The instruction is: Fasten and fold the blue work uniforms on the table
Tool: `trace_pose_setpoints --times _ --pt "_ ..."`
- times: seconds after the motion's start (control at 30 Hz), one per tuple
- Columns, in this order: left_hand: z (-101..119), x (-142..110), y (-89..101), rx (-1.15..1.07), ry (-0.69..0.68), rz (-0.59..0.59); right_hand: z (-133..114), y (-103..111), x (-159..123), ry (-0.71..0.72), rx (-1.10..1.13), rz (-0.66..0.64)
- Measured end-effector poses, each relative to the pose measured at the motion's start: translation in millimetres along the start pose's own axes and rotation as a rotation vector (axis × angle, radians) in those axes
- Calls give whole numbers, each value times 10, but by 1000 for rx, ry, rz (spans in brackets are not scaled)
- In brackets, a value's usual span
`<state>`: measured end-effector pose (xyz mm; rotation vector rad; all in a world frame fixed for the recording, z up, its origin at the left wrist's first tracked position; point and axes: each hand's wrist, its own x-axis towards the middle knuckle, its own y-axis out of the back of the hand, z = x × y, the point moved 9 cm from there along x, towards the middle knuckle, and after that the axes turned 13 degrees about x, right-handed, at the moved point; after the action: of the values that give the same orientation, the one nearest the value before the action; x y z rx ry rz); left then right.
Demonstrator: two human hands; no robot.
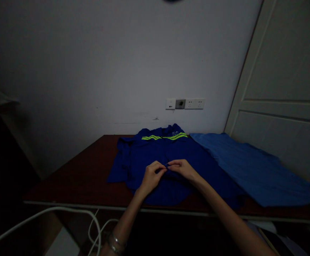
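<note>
Blue with yellow-green stripes, the work shirt (146, 153) lies already spread out on the red-brown table (80, 170), left hand (151, 176) and right hand (183, 169) both pinching its middle, though how much is fastened I cannot tell.

Clock positions are read from the middle of the shirt (149, 153), with 12 o'clock farthest from the person; the shirt lies on the table (77, 174), collar at 12 o'clock, one sleeve at 9; the left hand (151, 175) is over it at 8 o'clock, the right hand (183, 169) at 3; the cloth (256, 170) lies alongside at 3 o'clock; the wall (117, 64) stands behind at 12, its sockets (194, 104) between 12 and 1; the door (282, 106) stands at 2; the cable (64, 208) runs before the table at 8.
</note>
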<state>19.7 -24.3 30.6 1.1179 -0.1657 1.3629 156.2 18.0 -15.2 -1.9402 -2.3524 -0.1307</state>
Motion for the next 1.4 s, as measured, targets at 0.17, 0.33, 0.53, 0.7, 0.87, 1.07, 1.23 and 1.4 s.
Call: trace_pose_setpoints --times 0.17,0.33,0.53,0.7,0.87,1.07,1.23,1.4 --pt "-17 -27 -6 133 -16 23 41 59 -53 -49 101 54" --pt "-44 -34 -7 183 65 46 14 96 -51 9 85 130" --pt "-71 -33 -26 39 136 15 -129 58 -68 123 -9 116" --pt "-98 -61 -74 -17 144 -21 -176 59 -95 162 1 111" --pt "-187 -79 -109 -38 244 -25 -144 78 -90 165 8 119" --pt "-325 -82 -161 -120 387 -11 -111 93 -81 165 36 130" --pt "-386 -86 -200 -171 450 -2 -103 71 -88 173 24 123" --pt "-388 -97 -209 -158 456 -4 -131 74 -108 199 -24 126"
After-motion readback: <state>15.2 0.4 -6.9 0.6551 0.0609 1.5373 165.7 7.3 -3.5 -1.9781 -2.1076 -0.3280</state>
